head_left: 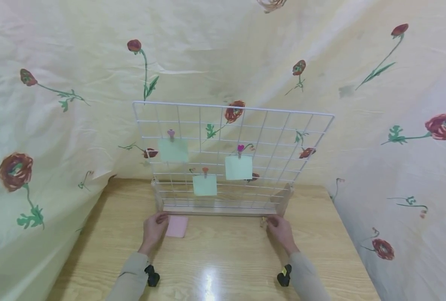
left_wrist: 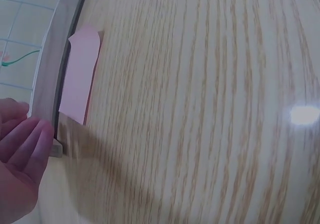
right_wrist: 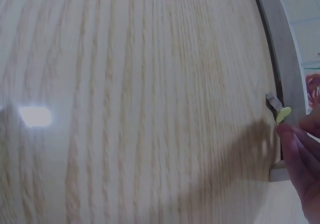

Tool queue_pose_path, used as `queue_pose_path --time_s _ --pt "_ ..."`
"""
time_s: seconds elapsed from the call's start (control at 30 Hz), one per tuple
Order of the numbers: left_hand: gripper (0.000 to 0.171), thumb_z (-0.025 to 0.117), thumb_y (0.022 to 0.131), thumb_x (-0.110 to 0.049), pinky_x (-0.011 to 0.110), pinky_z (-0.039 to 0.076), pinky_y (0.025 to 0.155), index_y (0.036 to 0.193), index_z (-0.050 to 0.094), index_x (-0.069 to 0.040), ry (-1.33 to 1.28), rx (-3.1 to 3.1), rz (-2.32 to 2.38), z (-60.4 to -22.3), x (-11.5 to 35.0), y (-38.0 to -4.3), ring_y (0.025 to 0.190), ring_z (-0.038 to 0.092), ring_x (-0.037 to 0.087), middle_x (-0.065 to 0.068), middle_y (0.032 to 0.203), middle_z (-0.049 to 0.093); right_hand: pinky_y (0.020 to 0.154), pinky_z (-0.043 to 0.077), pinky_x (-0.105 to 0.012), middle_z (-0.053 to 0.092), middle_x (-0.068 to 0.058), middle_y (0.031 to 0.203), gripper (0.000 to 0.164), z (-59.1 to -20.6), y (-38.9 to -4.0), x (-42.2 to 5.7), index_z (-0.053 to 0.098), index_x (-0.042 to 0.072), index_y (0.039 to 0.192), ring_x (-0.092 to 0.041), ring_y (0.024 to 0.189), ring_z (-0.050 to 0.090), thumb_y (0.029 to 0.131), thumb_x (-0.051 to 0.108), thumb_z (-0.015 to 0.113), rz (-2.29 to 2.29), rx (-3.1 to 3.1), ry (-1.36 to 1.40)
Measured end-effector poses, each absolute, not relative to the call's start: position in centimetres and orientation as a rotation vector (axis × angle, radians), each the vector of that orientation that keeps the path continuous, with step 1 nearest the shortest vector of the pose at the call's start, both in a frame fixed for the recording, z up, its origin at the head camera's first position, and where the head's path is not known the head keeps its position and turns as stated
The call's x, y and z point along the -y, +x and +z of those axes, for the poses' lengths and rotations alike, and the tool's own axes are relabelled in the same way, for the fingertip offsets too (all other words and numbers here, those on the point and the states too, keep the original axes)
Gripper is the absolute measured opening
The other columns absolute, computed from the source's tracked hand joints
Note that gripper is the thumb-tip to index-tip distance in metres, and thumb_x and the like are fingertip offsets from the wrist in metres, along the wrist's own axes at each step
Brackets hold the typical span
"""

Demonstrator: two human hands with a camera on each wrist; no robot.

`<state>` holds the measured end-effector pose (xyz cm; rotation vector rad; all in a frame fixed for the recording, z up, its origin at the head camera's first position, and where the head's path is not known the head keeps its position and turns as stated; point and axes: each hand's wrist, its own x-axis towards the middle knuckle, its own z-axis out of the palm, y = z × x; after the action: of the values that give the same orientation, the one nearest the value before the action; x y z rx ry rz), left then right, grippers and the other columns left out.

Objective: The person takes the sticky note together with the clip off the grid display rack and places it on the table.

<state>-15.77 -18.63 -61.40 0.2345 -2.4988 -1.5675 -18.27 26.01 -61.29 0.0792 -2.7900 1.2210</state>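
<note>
A white wire grid rack [head_left: 271, 121] stands on a wooden base [head_left: 219, 211]. My left hand [head_left: 156, 228] grips the base's left front corner, thumb over the top and fingers along the near side in the left wrist view. At the right front corner my right hand [head_left: 281, 232] holds the base the same way. A small wooden clip [right_wrist: 274, 101] with a yellow head lies against the base, right at the right fingertips. Beside my left fingers a pink sticky note [head_left: 177, 226] lies on the table, one end curled up.
Three pale green notes hang on the grid: one at upper left [head_left: 173, 150], one in the middle [head_left: 205, 185] and one further right [head_left: 239, 168], each under a heart-topped clip. A flowered cloth [head_left: 76, 138] surrounds the wooden table [head_left: 223, 246] at the back and sides.
</note>
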Motion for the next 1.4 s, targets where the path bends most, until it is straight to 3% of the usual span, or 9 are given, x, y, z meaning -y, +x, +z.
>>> queue_pose_path --time_s 0.27,0.63,1.07,1.4 --pt "0.024 0.066 0.084 0.007 0.047 0.054 0.086 0.108 0.065 0.011 0.238 2.482 -1.592 -61.1 18.8 -15.5 0.098 0.064 0.04 0.026 0.104 0.067 0.064 0.057 -0.031 0.068 -0.021 0.099 0.02 -61.0 -18.1 -26.2 0.065 -0.007 0.107 -0.027 0.079 0.066 0.087 -0.004 0.064 1.268 2.797 0.038" --pt "0.021 0.066 0.086 0.005 0.045 0.054 0.086 0.106 0.067 0.01 0.232 2.48 -1.621 -61.1 18.7 -15.5 0.097 0.065 0.038 0.025 0.103 0.067 0.077 0.057 -0.04 0.067 -0.021 0.106 0.021 -60.2 -18.3 -26.0 0.064 -0.004 0.11 -0.033 0.093 0.065 0.089 0.0 0.063 1.276 2.736 0.061" --pt "0.023 0.064 0.088 0.003 0.039 0.056 0.082 0.11 0.065 0.009 0.268 2.506 -1.673 -60.2 18.1 -15.9 0.1 0.064 0.037 0.025 0.107 0.066 0.073 0.058 -0.032 0.068 -0.021 0.104 0.02 -58.6 -18.5 -25.2 0.065 -0.005 0.108 -0.033 0.088 0.066 0.088 -0.003 0.065 1.317 2.623 0.142" --pt "0.021 0.066 0.087 0.003 0.037 0.056 0.079 0.107 0.066 0.009 0.222 2.487 -1.66 -59.3 17.8 -16.2 0.094 0.065 0.035 0.023 0.102 0.068 0.062 0.055 -0.02 0.067 -0.026 0.101 0.019 -57.7 -18.6 -24.6 0.065 -0.009 0.105 -0.039 0.08 0.068 0.086 -0.01 0.063 1.435 2.5 0.182"
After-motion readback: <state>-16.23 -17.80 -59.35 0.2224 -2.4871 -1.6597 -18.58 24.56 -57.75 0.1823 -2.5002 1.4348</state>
